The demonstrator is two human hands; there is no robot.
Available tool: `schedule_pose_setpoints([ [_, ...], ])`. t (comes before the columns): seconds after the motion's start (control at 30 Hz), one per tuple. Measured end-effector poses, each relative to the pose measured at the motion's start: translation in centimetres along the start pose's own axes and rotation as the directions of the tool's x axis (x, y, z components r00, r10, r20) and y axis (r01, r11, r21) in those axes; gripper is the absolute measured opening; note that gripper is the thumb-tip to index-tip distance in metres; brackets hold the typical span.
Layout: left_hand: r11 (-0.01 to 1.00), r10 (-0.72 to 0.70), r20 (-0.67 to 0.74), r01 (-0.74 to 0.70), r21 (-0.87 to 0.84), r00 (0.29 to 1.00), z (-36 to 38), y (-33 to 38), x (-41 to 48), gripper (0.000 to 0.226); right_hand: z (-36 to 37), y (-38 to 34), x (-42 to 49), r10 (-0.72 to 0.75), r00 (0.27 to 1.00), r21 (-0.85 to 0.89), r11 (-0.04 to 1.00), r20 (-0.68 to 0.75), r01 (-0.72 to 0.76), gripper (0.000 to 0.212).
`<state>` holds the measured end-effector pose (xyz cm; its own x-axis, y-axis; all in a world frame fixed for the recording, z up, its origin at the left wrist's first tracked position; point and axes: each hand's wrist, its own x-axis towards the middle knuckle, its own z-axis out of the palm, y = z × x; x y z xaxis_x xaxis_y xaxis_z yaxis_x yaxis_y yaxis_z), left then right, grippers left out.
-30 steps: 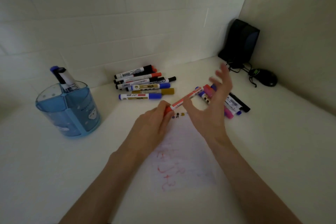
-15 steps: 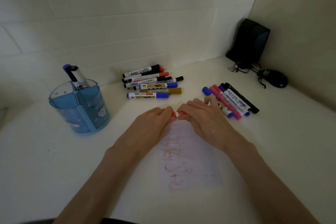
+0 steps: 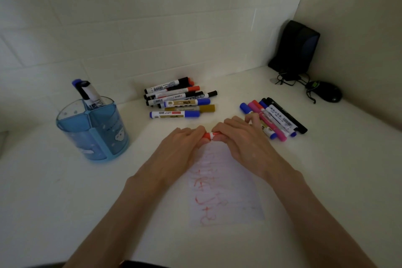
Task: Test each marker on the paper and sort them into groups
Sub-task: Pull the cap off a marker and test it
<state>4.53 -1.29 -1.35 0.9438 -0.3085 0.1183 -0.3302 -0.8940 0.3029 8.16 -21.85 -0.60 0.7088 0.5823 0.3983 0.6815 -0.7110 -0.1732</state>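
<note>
Two hands, left hand and right hand, fingers curled gripping red marker over paper's far edge, mid-worktop; marker piles toward back edge.

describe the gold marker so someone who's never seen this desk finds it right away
Look at the tiled back wall: a pile of markers lies on the desk below it, right of the blue cup. The gold marker is second from the pile's near edge, between two blue-capped ones, and alone has a gold cap.
</note>
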Motion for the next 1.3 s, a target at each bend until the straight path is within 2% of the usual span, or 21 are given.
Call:
schedule_pose_setpoints([
  [0.1,0.99,-0.008,0.037,0.013,-0.139,0.999,-0.1,-0.1,0.3,0.044,-0.3,-0.1,-0.1,0.009,1.0,-0.065,0.998,0.009,-0.008,0.033],
  [0.2,0.981,-0.022,0.053,0.032,-0.194,0.998,-0.2,-0.4,0.2,0.044,-0.2,-0.2,-0.1,0.0,1.0,-0.077,0.997,-0.004,0.0,0.034],
  [0.33,0.997,-0.055,0.036,0.057,-0.057,0.998,-0.3,-0.4,0.1,0.045,0.0,-0.4,0.1,0.006,0.999,-0.043,0.999,0.036,-0.004,0.035],
  [0.47,0.996,0.045,-0.05,-0.041,0.077,0.998,-0.5,-0.4,-0.3,0.041,0.3,-0.1,-0.1,0.0,0.999,0.024,1.0,0.034,-0.001,0.02],
  [0.53,0.992,0.064,-0.051,-0.058,0.111,0.997,-0.5,-0.4,-0.5,0.044,0.5,-0.2,-0.1,-0.004,1.0,0.018,1.0,0.022,0.004,0.02],
  [0.67,0.999,0.006,0.014,-0.006,-0.034,1.0,-0.4,-0.7,-0.3,0.054,0.4,-0.4,-0.2,-0.002,1.0,-0.057,0.998,-0.03,0.0,0.033],
  [0.77,0.985,-0.014,0.065,0.025,-0.168,0.998,-0.5,-0.9,-0.2,0.072,0.3,-0.3,-0.2,-0.034,0.997,-0.097,0.995,-0.071,0.027,0.02],
  [0.9,0.975,0.02,0.016,-0.016,-0.222,1.0,-0.2,-1.2,-0.1,0.055,0.0,-0.6,0.0,-0.007,1.0,-0.104,0.995,-0.01,0.006,0.033],
  [0.97,0.984,0.067,-0.015,-0.068,-0.167,0.998,0.2,-1.0,0.1,0.033,0.0,-0.7,0.1,0.008,0.999,-0.131,0.991,0.034,-0.004,0.038],
  [1.0,0.989,0.094,-0.026,-0.097,-0.112,0.995,0.4,-0.8,0.2,0.029,0.1,-0.7,0.1,0.014,0.999,-0.14,0.99,0.051,-0.007,0.039],
  [1.13,0.99,0.129,-0.032,-0.127,0.066,0.991,0.9,0.0,1.3,0.051,0.2,-0.5,0.1,0.038,0.999,-0.155,0.987,0.025,-0.033,0.032],
  [1.23,0.969,0.132,0.011,-0.132,0.207,0.991,1.1,-0.4,1.8,0.049,0.4,-0.3,-0.2,0.009,1.0,-0.119,0.993,-0.005,-0.01,0.033],
  [1.3,0.972,0.14,0.077,-0.152,0.177,0.987,1.3,-1.0,1.7,0.042,0.5,-0.1,-0.3,-0.021,1.0,-0.081,0.997,0.0,0.021,0.041],
])
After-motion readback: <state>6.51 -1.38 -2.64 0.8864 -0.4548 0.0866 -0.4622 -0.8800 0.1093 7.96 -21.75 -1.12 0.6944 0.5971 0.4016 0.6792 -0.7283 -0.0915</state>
